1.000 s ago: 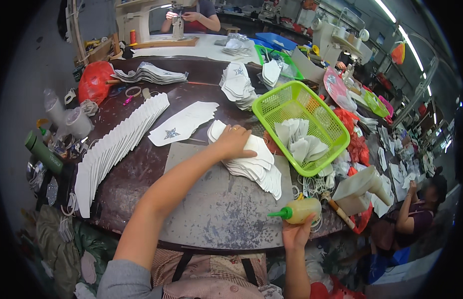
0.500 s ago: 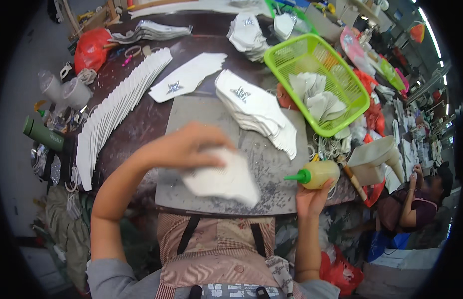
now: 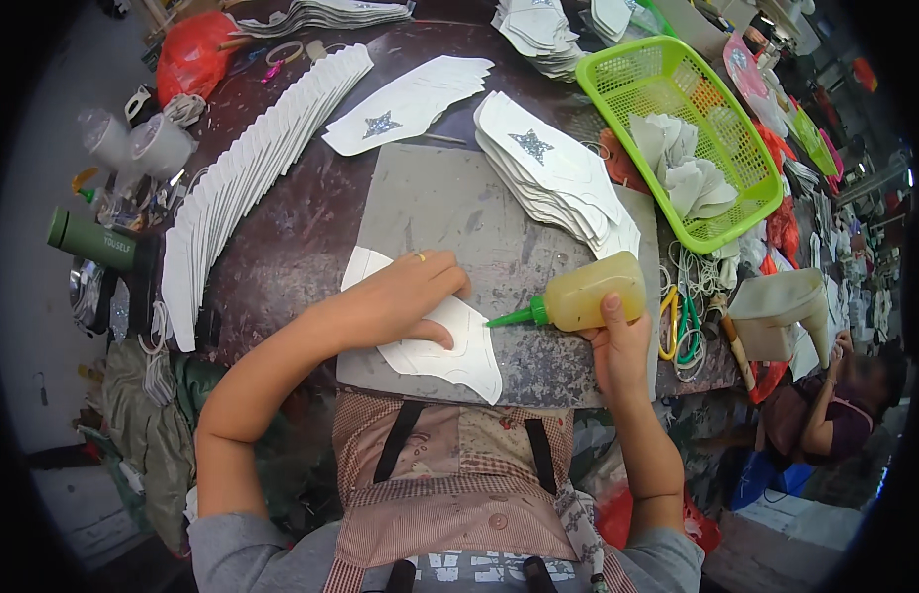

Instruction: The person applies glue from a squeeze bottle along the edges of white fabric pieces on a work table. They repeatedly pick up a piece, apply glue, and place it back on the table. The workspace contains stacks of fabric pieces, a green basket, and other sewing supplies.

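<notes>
My left hand [image 3: 410, 296] lies over a white cut-out panel [image 3: 444, 361] on the grey work board [image 3: 420, 198], its thumb and bent fingers holding the piece down. Thin lines run along the panel's edge. In my right hand [image 3: 622, 341] is a squeeze bottle [image 3: 600, 292] of yellowish liquid, tipped on its side. Its green nozzle tip points left, at the panel's right edge; whether it touches I cannot tell. Beyond the hands lies a stack of white panels [image 3: 553, 163] with a glittery star on top. Another star-marked panel [image 3: 410, 104] rests farther left.
A long fanned row of white pieces [image 3: 266, 178] curves along the left. At the right stand a green basket [image 3: 697, 242] with white pieces, scissors [image 3: 689, 331] and a whitish plastic container [image 3: 776, 306]. A green flask [image 3: 88, 242] is far left; another person [image 3: 815, 405] sits at right.
My left hand has set the white panel flat on the board. My right hand has raised the bottle and brought its nozzle leftward to the panel's edge. The view has shifted slightly.
</notes>
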Demonstrator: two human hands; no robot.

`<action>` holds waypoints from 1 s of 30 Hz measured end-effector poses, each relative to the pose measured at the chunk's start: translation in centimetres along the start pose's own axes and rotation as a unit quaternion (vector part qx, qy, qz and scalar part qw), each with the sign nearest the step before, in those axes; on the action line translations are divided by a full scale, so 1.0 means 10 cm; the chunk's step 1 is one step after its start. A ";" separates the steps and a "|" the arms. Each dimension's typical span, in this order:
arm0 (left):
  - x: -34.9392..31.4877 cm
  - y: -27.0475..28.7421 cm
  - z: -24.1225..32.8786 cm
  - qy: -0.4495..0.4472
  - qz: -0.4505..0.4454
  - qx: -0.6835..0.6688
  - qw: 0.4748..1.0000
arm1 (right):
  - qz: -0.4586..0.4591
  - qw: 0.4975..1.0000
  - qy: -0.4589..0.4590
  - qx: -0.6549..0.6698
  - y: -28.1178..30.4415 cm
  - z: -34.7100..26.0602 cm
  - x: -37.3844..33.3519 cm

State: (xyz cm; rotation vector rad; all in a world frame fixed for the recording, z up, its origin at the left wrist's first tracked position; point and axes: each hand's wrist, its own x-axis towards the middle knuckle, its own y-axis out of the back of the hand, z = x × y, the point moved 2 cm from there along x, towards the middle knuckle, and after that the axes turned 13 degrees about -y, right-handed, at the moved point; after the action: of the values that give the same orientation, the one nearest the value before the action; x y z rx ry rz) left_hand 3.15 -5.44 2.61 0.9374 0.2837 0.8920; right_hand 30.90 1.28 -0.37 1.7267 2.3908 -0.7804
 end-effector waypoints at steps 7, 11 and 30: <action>-0.02 -0.01 -0.02 0.003 0.002 -0.003 1.000 | 0.004 1.000 0.002 -0.029 -0.01 0.04 0.04; -0.01 -0.02 -0.02 0.004 0.005 0.002 1.000 | -0.001 0.999 -0.012 -0.034 -0.02 0.01 -0.01; 0.01 -0.02 0.02 0.007 0.004 0.017 1.000 | 0.034 0.994 -0.006 -0.103 0.29 0.10 -0.50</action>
State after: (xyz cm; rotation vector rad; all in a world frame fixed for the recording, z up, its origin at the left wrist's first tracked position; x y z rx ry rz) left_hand 3.44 -5.56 2.55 0.9652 0.3087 0.9028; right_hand 35.07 -2.86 -0.44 1.7061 2.2981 -0.5130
